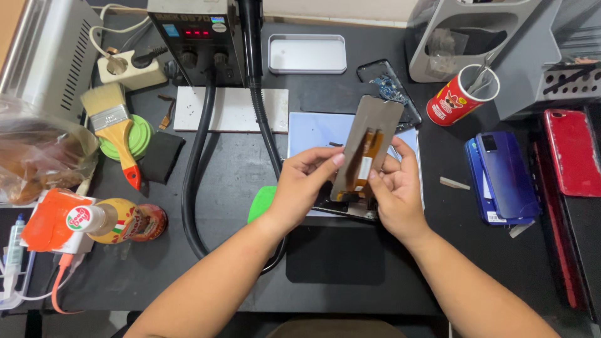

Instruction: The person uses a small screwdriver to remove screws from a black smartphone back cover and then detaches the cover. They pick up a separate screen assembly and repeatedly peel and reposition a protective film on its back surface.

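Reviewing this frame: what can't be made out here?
Head view only:
- Front face of the phone screen panel: turned away; only its back with the orange flex shows.
- Opened phone beneath: mostly covered by the left hand and right hand.
- Red phone: partly cut off by the right edge.
- Contents of the red cup: too small.

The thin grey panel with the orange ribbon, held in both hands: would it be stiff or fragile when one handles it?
The panel looks thin and flat, so probably light and stiff yet easy to crack. The left hand and right hand grip it by its edges. Its orange ribbon seems floppy and likely tears easily.
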